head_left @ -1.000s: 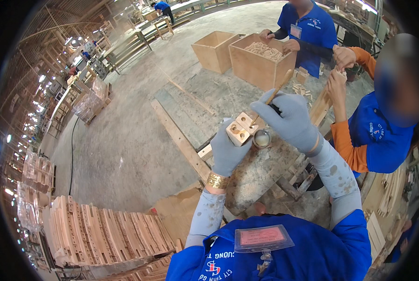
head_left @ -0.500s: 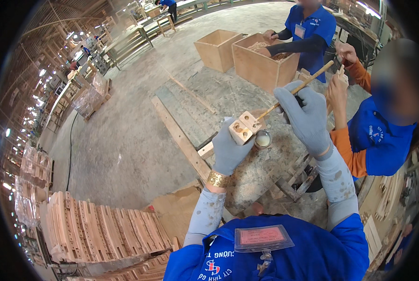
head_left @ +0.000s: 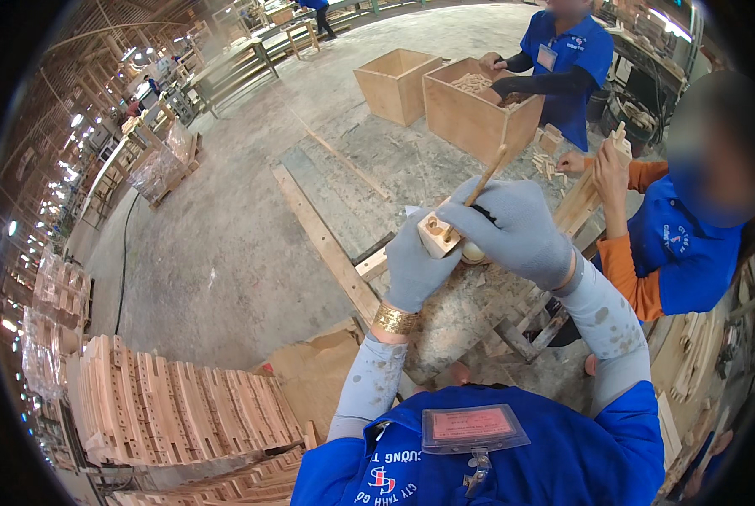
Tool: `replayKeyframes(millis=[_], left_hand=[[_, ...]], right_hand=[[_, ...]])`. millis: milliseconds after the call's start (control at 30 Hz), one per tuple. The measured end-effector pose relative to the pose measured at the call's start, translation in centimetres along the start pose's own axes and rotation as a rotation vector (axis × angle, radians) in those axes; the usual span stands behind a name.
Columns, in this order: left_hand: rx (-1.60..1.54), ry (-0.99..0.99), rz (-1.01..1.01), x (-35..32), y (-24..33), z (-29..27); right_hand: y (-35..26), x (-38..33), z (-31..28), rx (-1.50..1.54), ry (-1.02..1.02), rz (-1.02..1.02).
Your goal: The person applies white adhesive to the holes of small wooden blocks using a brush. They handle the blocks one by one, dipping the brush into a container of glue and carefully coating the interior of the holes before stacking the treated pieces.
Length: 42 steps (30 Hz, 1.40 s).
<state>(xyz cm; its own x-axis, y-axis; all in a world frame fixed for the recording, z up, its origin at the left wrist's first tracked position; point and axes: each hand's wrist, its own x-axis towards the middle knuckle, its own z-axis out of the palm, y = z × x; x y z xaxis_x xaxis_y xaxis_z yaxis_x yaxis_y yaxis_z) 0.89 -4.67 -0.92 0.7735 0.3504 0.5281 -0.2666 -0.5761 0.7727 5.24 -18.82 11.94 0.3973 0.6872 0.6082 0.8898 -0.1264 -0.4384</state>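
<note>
My left hand [head_left: 419,268], in a grey glove, is closed around a pale wooden block [head_left: 435,239] with round holes in its upturned end. A thin wooden stick [head_left: 489,174] is pinched in my right hand [head_left: 516,229], also gloved, close above the block. The stick slants down toward the block's holes; my right fingers partly cover its lower end and one side of the block. Just below both hands, a small jar [head_left: 473,252] with pale contents stands on the worn work surface [head_left: 457,316], mostly hidden by the right hand.
To the right, a co-worker in orange sleeves holds a wooden piece [head_left: 622,145] with pegs; loose dowels [head_left: 548,164] lie nearby. Another person reaches into a plywood bin [head_left: 477,118], beside a second bin [head_left: 392,88]. Wooden parts [head_left: 188,405] are stacked at lower left.
My right hand has come down and left with the stick, from above the jar to against the block. The co-worker's far hand has lowered toward the dowels.
</note>
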Motion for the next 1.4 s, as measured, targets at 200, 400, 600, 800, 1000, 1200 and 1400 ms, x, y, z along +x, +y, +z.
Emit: replayKeyframes(millis=[200, 400, 600, 800, 1000, 1200, 1400], left_hand=[[-0.028, 0.012, 0.005, 0.3, 0.7, -0.1], [-0.015, 0.012, -0.002, 0.2, -0.3, 0.1], [-0.034, 0.024, -0.036, 0.3, 0.4, 0.1], [0.018, 0.045, -0.001, 0.3, 0.6, 0.3], [0.003, 0.046, 0.019, 0.2, 0.4, 0.3], [0.011, 0.032, 0.051, 0.0, 0.0, 0.8], [0.019, -0.035, 0.001, -0.3, 0.0, 0.9]], right_hand=[[0.7, -0.2, -0.1, -0.122, -0.012, -0.214], [0.3, -0.3, -0.6, -0.206, -0.018, -0.192], [0.4, -0.4, -0.2, -0.191, 0.036, -0.203], [1.1, -1.4, -1.7, -0.124, 0.156, -0.092], [1.3, -3.2, -2.6, 0.523, 0.363, 0.541], [1.5, -3.9, -1.1, 0.200, 0.203, 0.026], [2.1, -2.5, -0.6, -0.123, 0.059, -0.252]])
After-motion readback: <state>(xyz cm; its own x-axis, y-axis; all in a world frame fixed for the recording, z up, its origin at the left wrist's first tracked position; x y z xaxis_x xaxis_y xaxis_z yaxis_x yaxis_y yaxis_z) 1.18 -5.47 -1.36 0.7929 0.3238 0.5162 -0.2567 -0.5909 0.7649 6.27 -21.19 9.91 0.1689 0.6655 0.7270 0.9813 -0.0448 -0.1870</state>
